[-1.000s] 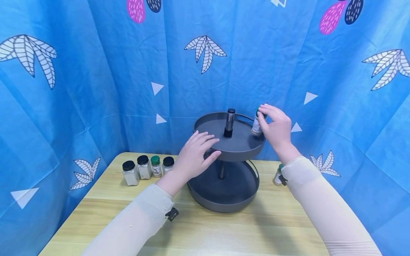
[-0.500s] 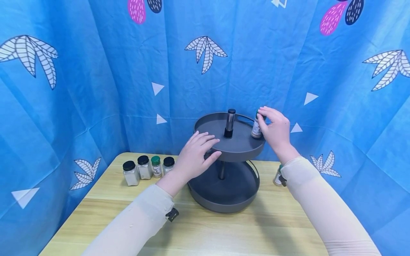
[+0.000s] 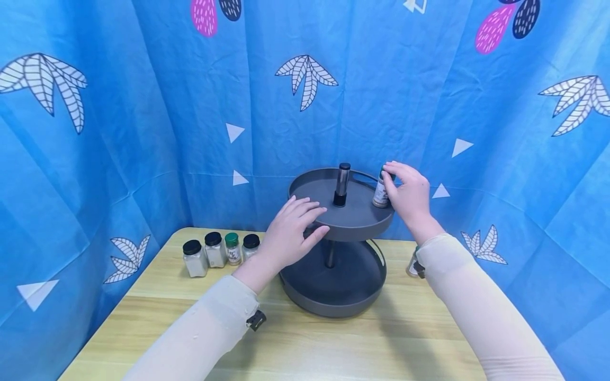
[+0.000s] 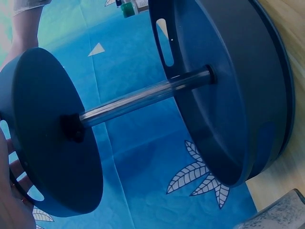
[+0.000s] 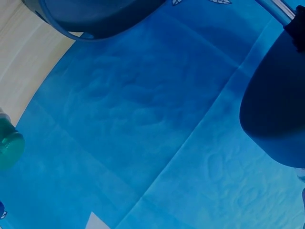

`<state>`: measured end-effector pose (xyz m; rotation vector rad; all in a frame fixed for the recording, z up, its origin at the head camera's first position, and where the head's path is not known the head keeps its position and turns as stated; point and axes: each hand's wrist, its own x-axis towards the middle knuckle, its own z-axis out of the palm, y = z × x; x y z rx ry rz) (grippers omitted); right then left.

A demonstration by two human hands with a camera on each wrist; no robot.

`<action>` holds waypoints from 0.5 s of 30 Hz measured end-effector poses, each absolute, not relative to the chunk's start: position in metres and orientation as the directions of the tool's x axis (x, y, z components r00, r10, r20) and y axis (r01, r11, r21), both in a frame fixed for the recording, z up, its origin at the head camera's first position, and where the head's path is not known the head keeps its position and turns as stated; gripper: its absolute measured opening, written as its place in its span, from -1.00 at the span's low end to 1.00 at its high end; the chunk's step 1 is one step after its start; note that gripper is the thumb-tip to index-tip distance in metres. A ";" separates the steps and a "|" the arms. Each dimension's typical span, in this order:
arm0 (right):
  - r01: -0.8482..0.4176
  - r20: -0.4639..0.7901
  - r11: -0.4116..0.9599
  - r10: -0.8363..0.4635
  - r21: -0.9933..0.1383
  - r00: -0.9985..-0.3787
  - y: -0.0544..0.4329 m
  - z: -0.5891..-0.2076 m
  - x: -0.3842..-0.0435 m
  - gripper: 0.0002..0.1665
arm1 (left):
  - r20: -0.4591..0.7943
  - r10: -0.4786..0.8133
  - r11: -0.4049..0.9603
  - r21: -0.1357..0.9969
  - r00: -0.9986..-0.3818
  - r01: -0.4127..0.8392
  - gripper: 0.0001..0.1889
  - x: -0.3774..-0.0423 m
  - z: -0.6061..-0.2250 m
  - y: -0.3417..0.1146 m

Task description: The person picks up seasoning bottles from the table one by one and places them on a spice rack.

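A dark grey two-tier turntable organizer stands on the table. At the right inside of its upper tray, my right hand pinches a spice jar by its green cap. The spice jar is upright, its base right at the tray floor and its label partly showing. My left hand rests at the left front rim of the upper tray, fingers loosely extended over the edge. Its fingers show by the handle slot in the left wrist view. The lower tray holds nothing.
Left of the organizer, several jars stand in a row: black-capped jars of pale contents and one green-capped jar. Another green-capped jar stands at right, partly behind my right wrist. A blue patterned curtain hangs behind the table.
My right hand has moved slightly down and left with the spice jar, bringing it lower and further inside the upper tray. My left hand has stayed in place.
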<state>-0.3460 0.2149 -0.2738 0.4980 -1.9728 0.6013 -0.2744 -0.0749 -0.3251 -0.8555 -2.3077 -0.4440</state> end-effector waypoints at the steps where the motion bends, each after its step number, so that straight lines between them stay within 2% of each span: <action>1: -0.571 0.891 0.795 -0.091 -0.203 -0.444 0.215 -0.274 -0.346 -0.74 | 0.664 0.463 0.730 0.090 -0.588 0.677 -0.48 -0.275 -0.325 -0.075; 15: -0.549 0.858 0.803 -0.097 -0.231 -0.504 0.214 -0.270 -0.346 -0.72 | 0.660 0.463 0.727 0.099 -0.592 0.679 -0.47 -0.275 -0.325 -0.076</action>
